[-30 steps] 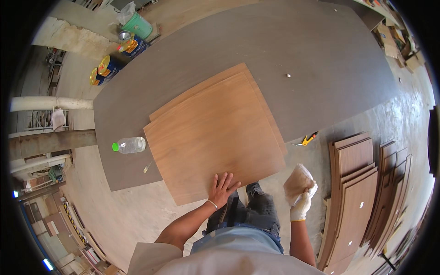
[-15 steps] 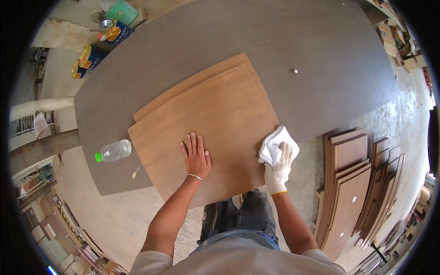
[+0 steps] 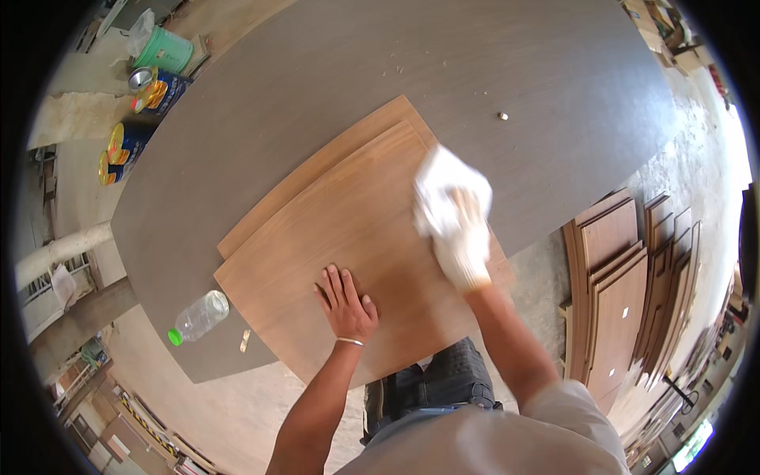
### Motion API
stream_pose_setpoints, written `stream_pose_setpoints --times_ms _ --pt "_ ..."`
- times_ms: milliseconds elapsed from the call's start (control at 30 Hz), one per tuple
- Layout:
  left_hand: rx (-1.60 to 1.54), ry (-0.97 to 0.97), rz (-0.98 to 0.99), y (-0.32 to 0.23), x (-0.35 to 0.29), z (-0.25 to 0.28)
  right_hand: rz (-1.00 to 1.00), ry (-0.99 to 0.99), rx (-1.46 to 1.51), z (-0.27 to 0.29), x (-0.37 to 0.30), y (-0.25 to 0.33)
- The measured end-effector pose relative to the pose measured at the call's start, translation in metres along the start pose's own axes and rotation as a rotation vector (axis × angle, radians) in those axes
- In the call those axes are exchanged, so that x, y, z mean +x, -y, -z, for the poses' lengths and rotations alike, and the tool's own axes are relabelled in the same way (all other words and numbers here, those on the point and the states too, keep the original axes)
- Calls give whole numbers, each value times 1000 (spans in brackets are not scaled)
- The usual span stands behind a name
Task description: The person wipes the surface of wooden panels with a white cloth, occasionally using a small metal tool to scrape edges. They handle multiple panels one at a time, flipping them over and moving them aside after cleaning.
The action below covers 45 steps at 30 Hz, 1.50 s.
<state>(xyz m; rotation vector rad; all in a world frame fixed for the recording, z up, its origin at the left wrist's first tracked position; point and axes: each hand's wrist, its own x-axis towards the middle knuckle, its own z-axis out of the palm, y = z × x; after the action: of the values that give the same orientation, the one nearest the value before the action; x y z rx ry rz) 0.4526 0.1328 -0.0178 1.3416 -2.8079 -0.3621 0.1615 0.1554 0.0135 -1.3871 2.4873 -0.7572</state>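
Two brown wood-grain panels lie stacked on a dark grey table; the upper panel is set nearer to me, so the lower panel shows along the far edges. My bare left hand rests flat on the upper panel, fingers spread. In a white knit glove, my right hand presses a white cloth at the panel's right edge. Cloth and glove are blurred by motion. The cloth hides part of that edge and the fingertips.
A clear bottle with a green cap lies on the table at left, beside a small flat piece. Cans and a green bucket stand at far left. Stacked panels lean on the right. A small pale object sits beyond.
My right hand has moved the cloth away from me and left along the panel's right edge. My left hand stays flat on the panel. The whole view has turned slightly.
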Motion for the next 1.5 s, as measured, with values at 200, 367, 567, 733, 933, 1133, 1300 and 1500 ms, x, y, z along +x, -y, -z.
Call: stream_pose_setpoints --times_ms 200,367,567,733,933,1133,1300,1500 --pt "-4 -2 0 -6 2 4 -76 -118 -95 9 -49 -2" --pt "31 -22 -55 -10 10 2 -41 -228 -76 -54 125 25" --pt "37 -20 -19 -5 5 0 -114 -55 -21 9 -41 -13" --pt "49 -40 -12 -4 1 -2 -485 24 -185 62 -240 -41" --pt "55 -39 -26 -7 2 -1 -243 -137 -98 13 -146 -33" --pt "46 -10 -41 -14 10 0 -127 -208 -112 -46 81 15" --pt "64 -4 -23 -11 7 2 -49 -229 -46 -41 46 6" --pt "6 9 15 -5 1 6 -508 -95 -221 22 -204 -32"
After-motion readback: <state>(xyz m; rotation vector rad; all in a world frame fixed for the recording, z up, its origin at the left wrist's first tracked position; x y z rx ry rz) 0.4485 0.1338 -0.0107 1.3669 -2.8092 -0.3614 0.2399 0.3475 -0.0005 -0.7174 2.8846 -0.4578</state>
